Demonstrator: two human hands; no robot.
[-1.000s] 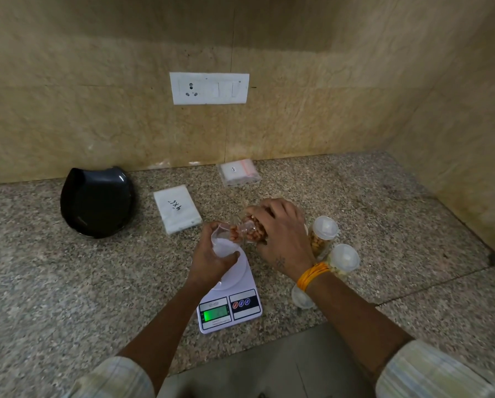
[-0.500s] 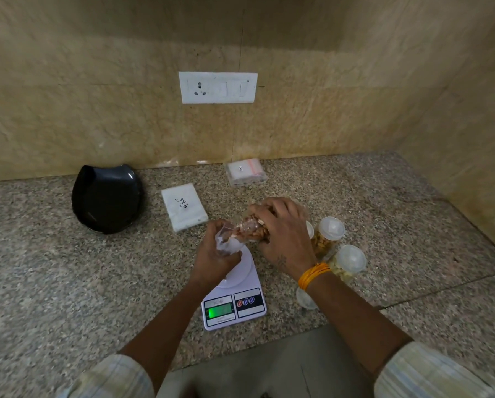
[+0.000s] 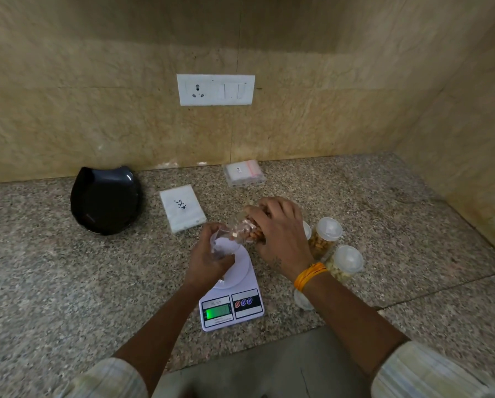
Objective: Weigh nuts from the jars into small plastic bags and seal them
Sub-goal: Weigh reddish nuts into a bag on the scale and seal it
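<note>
Nuts tip from the jar point(image 3: 247, 229) gripped in my right hand point(image 3: 280, 239) at three o'clock into the bag point(image 3: 221, 244) my left fingers point(image 3: 209, 254) pinch open above the scale point(image 3: 231, 300); weighing and sealing remain.

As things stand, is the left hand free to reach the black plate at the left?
Probably not yet. The path over the counter to the black plate looks open, but the left hand is holding the small plastic bag while the right hand tips a jar into it.
</note>
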